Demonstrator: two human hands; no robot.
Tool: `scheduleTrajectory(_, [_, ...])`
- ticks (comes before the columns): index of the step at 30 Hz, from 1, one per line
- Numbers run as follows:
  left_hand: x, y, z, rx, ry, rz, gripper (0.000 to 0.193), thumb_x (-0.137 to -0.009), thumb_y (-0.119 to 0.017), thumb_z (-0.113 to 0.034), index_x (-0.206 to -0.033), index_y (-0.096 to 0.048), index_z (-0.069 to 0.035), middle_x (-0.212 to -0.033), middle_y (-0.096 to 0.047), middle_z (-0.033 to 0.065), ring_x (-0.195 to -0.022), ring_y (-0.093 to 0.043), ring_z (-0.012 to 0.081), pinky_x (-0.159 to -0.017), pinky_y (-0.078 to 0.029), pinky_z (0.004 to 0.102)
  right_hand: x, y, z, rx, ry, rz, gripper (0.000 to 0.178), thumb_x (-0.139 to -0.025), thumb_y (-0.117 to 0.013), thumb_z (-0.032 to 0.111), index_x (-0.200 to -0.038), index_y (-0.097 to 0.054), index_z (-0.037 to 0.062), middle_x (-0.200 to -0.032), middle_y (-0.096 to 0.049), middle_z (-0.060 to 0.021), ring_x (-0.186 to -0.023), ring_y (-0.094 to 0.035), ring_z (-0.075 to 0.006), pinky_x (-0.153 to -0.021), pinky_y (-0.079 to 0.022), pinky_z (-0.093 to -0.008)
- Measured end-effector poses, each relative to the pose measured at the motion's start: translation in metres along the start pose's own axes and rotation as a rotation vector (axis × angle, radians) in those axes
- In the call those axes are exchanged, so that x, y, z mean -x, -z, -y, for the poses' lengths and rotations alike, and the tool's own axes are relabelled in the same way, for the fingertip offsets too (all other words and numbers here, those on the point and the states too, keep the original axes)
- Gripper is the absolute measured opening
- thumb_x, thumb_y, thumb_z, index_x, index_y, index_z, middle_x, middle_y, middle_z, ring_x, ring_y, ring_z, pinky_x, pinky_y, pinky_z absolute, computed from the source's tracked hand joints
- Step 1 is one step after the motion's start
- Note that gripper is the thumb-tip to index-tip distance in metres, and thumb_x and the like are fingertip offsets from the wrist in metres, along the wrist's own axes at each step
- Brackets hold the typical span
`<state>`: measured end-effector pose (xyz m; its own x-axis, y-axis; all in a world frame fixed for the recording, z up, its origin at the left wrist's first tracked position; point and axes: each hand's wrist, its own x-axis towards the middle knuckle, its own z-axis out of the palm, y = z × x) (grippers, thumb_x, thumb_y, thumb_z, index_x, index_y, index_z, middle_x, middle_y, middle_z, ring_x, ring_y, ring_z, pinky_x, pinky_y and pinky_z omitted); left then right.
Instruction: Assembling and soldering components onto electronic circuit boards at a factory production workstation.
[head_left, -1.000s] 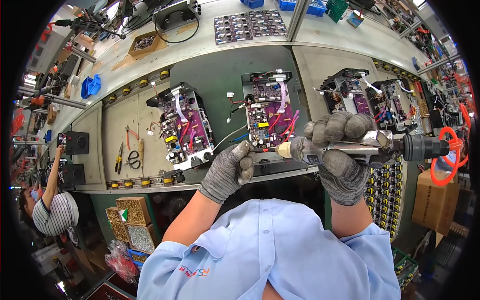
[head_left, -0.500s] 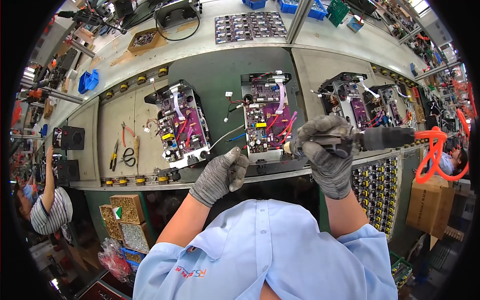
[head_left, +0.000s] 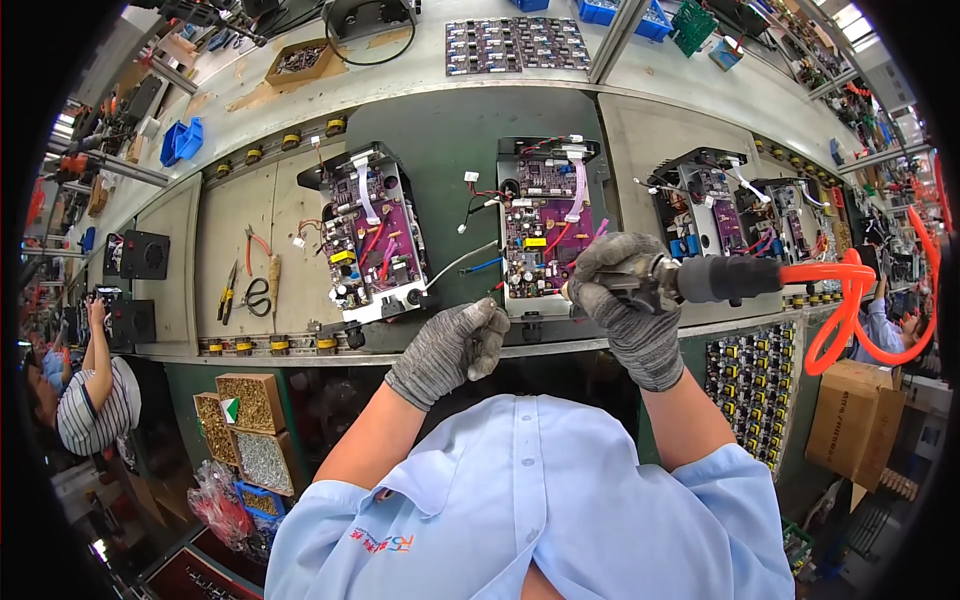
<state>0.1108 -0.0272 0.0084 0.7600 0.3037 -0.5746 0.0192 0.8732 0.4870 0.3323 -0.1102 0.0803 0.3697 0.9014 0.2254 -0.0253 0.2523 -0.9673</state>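
Note:
My right hand (head_left: 632,325), in a grey knit glove, is closed around an air screwdriver (head_left: 728,279) with a black body. An orange coiled hose (head_left: 845,285) runs from its back end. The driver lies roughly level, its front end at the lower right corner of an open metal chassis (head_left: 538,225) with purple circuit boards. My left hand (head_left: 450,350), gloved alike, hovers by the front rail left of that chassis. Its fingers are curled together; what they hold, if anything, is hidden. Loose red, blue and grey wires (head_left: 487,266) stick out at the chassis's left side.
A second open chassis (head_left: 375,235) stands to the left, and two more (head_left: 710,205) to the right. Pliers (head_left: 229,292) and scissors (head_left: 257,297) lie on the left of the bench. Boxes of screws (head_left: 250,403) sit below left. Another person (head_left: 100,400) is at far left.
My right hand and the screwdriver have come left, closer to the chassis corner. My left hand stays curled near the rail. The whole view has shifted slightly.

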Motion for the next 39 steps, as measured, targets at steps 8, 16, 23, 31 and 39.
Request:
scheduleTrajectory(8, [0.049, 0.011, 0.013, -0.055, -0.158, -0.004, 0.036, -0.102, -0.047, -0.037, -0.096, -0.058, -0.003, -0.069, -0.047, 0.0026, -0.055, -0.046, 0.0121, -0.048, -0.037, 0.0255, 0.012, 0.005, -0.017, 0.303, 0.032, 0.012, 0.037, -0.082, -0.075, 0.007, -0.114, -0.058, 0.0075, -0.101, -0.063, -0.0047, -0.084, -0.064, -0.0163, -0.071, -0.058, -0.0329])
scheduleTrajectory(16, [0.217, 0.147, 0.099, 0.272, -0.182, -0.829, 0.035, -0.099, -0.049, -0.041, -0.071, -0.046, -0.019, -0.056, -0.030, -0.0083, -0.042, -0.024, 0.0068, -0.039, -0.019, 0.0260, 0.006, -0.003, -0.023, 0.012, -0.039, 0.090, 0.036, -0.086, -0.067, 0.000, -0.120, -0.056, 0.0036, -0.102, -0.062, -0.0076, -0.084, -0.061, -0.0171, -0.073, -0.055, -0.0319])
scheduleTrajectory(23, [0.458, 0.350, 0.186, 0.492, -0.367, -1.670, 0.032, -0.093, -0.054, -0.044, -0.074, -0.053, -0.018, -0.058, -0.046, -0.0050, -0.044, -0.037, 0.0115, -0.041, -0.028, 0.0290, -0.002, -0.025, -0.013, 0.159, -0.079, 0.069, 0.033, -0.086, -0.071, 0.008, -0.115, -0.057, 0.0013, -0.094, -0.061, -0.0053, -0.079, -0.060, -0.0127, -0.073, -0.054, -0.0271])
scheduleTrajectory(31, [0.528, 0.444, 0.129, -0.640, -0.001, -1.976, 0.042, -0.100, -0.047, -0.036, -0.127, -0.061, -0.006, -0.131, -0.062, 0.0185, -0.124, -0.057, 0.0334, -0.104, -0.043, 0.0427, -0.003, -0.058, -0.024, 0.297, -0.106, -0.111, 0.035, -0.083, -0.075, 0.012, -0.116, -0.062, 0.0074, -0.103, -0.063, -0.0022, -0.078, -0.058, -0.0108, -0.068, -0.050, -0.0256])
scheduleTrajectory(39, [0.163, 0.287, -0.085, -0.468, -0.570, -0.527, 0.035, -0.096, -0.057, -0.026, -0.122, -0.064, -0.003, -0.097, -0.069, 0.0051, -0.083, -0.064, 0.0123, -0.075, -0.052, 0.0285, 0.003, -0.090, 0.001, 0.276, -0.064, -0.117, 0.036, -0.080, -0.071, -0.001, -0.114, -0.060, 0.0070, -0.099, -0.063, -0.0042, -0.083, -0.062, -0.0129, -0.062, -0.052, -0.0260])
